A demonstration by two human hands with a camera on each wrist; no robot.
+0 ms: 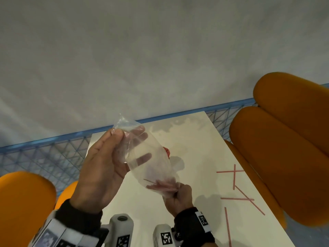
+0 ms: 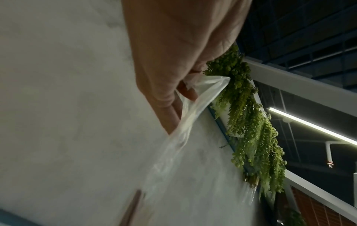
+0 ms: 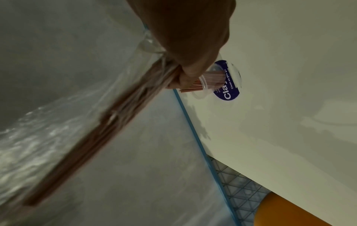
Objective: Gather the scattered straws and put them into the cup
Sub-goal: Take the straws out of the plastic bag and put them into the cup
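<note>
Above the white table point(image 1: 195, 136) I hold a clear plastic bag point(image 1: 147, 157) slanted between both hands. My left hand point(image 1: 103, 164) pinches its upper end, thumb in front and fingers showing through the film; the left wrist view shows the bag point(image 2: 183, 130) trailing from that hand point(image 2: 170, 76). My right hand point(image 1: 179, 195) grips the lower end, bunched around red-striped straws point(image 1: 163, 185); they form a blurred bundle point(image 3: 115, 114) in the right wrist view. Behind the bag stands a clear cup point(image 3: 222, 79) with a blue label and straws point(image 1: 166, 151) in it. Several loose straws point(image 1: 234, 176) lie on the table's right side.
Orange padded seats flank the table, one on the right point(image 1: 284, 148) and one on the left point(image 1: 23, 202). A blue mesh rail point(image 1: 53, 154) runs past the table's far edge, over a grey floor. Hanging green foliage point(image 2: 251, 122) shows in the left wrist view.
</note>
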